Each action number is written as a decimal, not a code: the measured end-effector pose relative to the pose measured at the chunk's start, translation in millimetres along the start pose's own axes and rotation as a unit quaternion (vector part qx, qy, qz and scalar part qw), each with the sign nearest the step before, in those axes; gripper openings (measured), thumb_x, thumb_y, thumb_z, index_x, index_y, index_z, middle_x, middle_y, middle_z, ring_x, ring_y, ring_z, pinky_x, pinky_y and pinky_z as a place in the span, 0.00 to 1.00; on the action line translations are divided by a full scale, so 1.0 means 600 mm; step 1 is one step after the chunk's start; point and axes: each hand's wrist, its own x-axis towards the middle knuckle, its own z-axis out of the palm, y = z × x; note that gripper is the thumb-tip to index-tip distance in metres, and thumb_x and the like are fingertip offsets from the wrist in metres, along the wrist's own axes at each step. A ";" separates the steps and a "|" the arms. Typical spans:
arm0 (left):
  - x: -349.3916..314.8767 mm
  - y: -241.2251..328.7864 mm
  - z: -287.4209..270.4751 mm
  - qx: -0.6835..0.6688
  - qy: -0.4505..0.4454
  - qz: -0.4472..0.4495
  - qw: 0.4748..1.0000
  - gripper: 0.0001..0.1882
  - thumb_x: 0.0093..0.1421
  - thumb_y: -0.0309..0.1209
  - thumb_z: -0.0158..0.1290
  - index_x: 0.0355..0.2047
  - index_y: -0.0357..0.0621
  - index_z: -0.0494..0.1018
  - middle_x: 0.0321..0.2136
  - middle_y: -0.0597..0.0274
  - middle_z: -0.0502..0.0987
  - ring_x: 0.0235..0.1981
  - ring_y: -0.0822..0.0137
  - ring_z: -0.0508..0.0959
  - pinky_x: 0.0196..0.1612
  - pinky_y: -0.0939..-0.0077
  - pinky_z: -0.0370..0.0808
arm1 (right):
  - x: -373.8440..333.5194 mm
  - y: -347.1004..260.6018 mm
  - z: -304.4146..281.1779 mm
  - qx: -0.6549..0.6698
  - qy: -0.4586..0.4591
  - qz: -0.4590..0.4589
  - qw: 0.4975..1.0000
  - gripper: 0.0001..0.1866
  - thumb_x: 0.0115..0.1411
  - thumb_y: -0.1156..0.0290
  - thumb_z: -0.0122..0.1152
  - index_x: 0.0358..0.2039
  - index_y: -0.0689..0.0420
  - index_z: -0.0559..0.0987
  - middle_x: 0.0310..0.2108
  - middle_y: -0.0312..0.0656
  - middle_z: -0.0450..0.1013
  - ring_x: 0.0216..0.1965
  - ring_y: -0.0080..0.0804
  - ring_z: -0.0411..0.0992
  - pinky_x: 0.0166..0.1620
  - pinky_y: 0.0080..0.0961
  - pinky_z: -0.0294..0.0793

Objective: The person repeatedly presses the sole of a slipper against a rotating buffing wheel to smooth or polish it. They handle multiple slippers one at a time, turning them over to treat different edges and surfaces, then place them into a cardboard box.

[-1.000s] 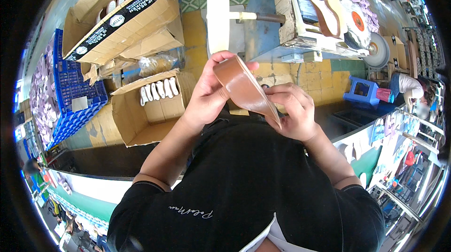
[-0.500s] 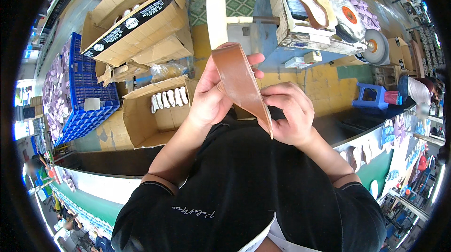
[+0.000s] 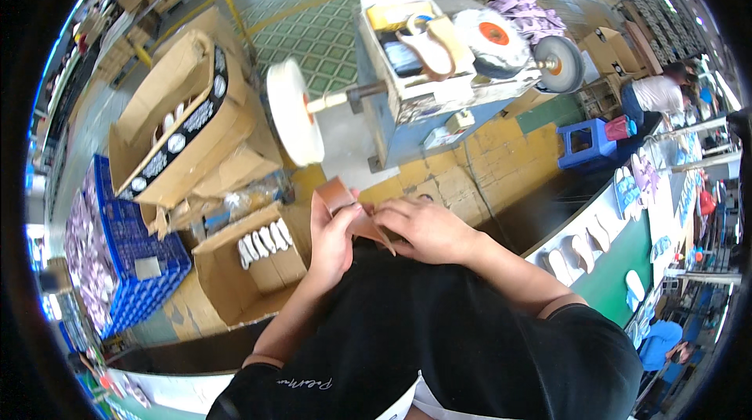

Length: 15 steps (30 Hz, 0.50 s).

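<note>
Glossy brown piece (image 3: pixel 335 195) between both hands

Curved; broad end narrows to thin tip. Left hand (image 3: pixel 332 241) clasps broad end, right hand (image 3: pixel 429 230) pinches tip side. Vs half a second ago: white wheel (image 3: pixel 294 115), ahead-left of grip, no longer overlapped; piece foreshortened, showing less face.

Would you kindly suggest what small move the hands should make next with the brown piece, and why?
I would perhaps ease the right hand away from the brown piece, since the left hand grips its broader end while the right hides part of its surface.
</note>
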 end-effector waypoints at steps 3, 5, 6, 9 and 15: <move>0.015 -0.018 -0.013 0.019 0.042 -0.064 0.997 0.22 0.77 0.37 0.59 0.64 0.42 0.68 0.52 0.54 0.80 0.46 0.61 0.84 0.50 0.58 0.85 | -0.022 0.055 -0.039 0.010 -0.044 0.030 0.999 0.21 0.60 0.71 0.73 0.55 0.57 0.84 0.50 0.49 0.83 0.50 0.56 0.83 0.55 0.49 0.84; 0.026 -0.021 -0.026 0.016 0.061 -0.115 0.991 0.21 0.80 0.44 0.56 0.61 0.43 0.69 0.51 0.55 0.81 0.40 0.63 0.84 0.44 0.59 0.85 | -0.025 0.105 -0.074 -0.020 0.058 0.107 0.992 0.17 0.62 0.70 0.74 0.51 0.57 0.85 0.47 0.49 0.84 0.48 0.57 0.83 0.53 0.48 0.84; 0.032 -0.023 -0.029 0.000 0.056 -0.136 0.989 0.23 0.80 0.49 0.54 0.61 0.44 0.70 0.50 0.55 0.81 0.38 0.62 0.84 0.43 0.59 0.85 | -0.022 0.132 -0.093 -0.029 0.111 0.137 0.984 0.16 0.62 0.69 0.74 0.50 0.58 0.86 0.45 0.49 0.84 0.47 0.57 0.84 0.53 0.48 0.85; 0.059 -0.027 -0.029 -0.057 0.049 -0.178 0.981 0.24 0.81 0.53 0.52 0.60 0.45 0.73 0.49 0.55 0.81 0.36 0.59 0.84 0.43 0.58 0.84 | 0.033 0.223 -0.154 -0.067 0.286 0.228 0.928 0.19 0.65 0.64 0.75 0.50 0.62 0.85 0.43 0.53 0.84 0.44 0.57 0.84 0.50 0.48 0.85; 0.106 -0.024 0.012 0.015 0.009 -0.152 0.988 0.19 0.80 0.35 0.57 0.64 0.37 0.72 0.51 0.54 0.83 0.46 0.60 0.86 0.48 0.57 0.85 | 0.179 0.288 -0.203 -0.226 0.190 0.339 0.893 0.45 0.63 0.44 0.78 0.64 0.71 0.74 0.59 0.63 0.78 0.58 0.57 0.80 0.58 0.47 0.82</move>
